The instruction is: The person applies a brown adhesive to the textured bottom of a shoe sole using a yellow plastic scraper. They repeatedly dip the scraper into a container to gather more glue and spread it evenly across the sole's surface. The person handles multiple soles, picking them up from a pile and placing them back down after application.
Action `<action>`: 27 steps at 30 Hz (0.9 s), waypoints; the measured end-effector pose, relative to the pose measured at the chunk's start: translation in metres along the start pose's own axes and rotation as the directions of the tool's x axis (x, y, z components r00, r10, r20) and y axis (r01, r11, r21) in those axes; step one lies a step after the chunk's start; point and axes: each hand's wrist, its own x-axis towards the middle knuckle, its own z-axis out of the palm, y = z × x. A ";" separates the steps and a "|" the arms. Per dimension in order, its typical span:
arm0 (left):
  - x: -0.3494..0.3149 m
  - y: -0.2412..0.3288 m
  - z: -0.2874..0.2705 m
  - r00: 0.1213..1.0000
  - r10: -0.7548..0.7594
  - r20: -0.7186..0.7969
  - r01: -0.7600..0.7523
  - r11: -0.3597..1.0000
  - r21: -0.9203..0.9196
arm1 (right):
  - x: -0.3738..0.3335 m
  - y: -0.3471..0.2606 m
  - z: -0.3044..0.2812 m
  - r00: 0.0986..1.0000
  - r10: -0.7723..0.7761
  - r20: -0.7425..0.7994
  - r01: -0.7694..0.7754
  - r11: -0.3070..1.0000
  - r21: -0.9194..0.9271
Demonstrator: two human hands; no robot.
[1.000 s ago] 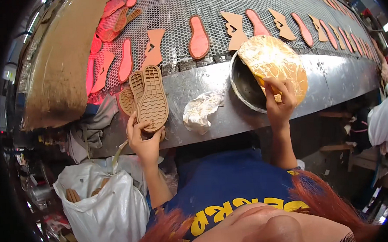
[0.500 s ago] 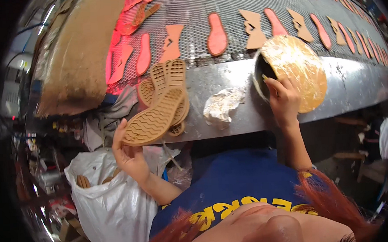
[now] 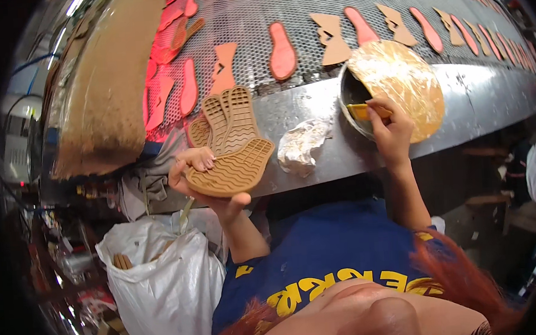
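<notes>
Left hand [image 3: 205, 180], left of centre: fingers curled over the upper edge and thumb pressed under the lower edge of a tan rubber shoe sole [image 3: 232, 169], clamped on it; the sole lies tread-up across the palm, its broad end pointing right, its narrower end toward the fingers; just above it, more tan soles [image 3: 223, 118] stand fanned on the metal ledge, touching the held one.

Right hand [image 3: 390, 134], right of centre: fingers closed round a small yellow tool [image 3: 365, 111], brush or scraper cannot be told; its tip reaches into a dark round pot [image 3: 350, 96] at the ledge; the pot's glue-crusted lid [image 3: 400, 88], amber and glossy, leans open just right of the hand.

Between the hands: a crumpled wad of clear plastic [image 3: 303, 144] on the steel ledge [image 3: 488, 95].

Upper frame: a perforated conveyor belt [image 3: 272, 9] carrying orange-red insoles [image 3: 283, 51] and tan cut pieces [image 3: 331, 37] in rows running to the upper right; red glow at the belt's left end.

Upper left: a worn tan hood or cover [image 3: 109, 85] over the belt.

Lower left: a white plastic sack [image 3: 165, 288], open at the top.

Lower centre: the person's blue shirt [image 3: 327, 255] with yellow print.
</notes>
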 end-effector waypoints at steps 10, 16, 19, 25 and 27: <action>-0.030 -0.021 0.050 0.902 -0.378 0.209 0.391 0.920 -0.023 | 0.018 0.017 -0.029 0.946 0.285 0.151 -0.320 0.765 0.559; -0.077 -0.054 0.061 0.537 -0.713 0.451 0.706 0.673 0.222 | 0.026 0.020 -0.027 0.937 0.304 0.170 -0.292 0.419 0.860; -0.067 -0.050 0.076 0.626 -0.697 0.350 0.752 0.658 -0.036 | 0.028 0.033 -0.027 0.963 0.194 0.186 -0.234 0.265 0.935; -0.059 -0.019 0.086 0.471 -0.770 0.430 0.868 0.317 -0.382 | 0.010 -0.019 -0.004 0.989 -0.011 -0.149 0.130 0.553 0.823; -0.059 -0.007 0.088 0.509 -0.708 0.489 0.857 0.362 -0.368 | 0.003 -0.023 0.002 0.932 -0.276 -0.237 0.362 0.758 0.542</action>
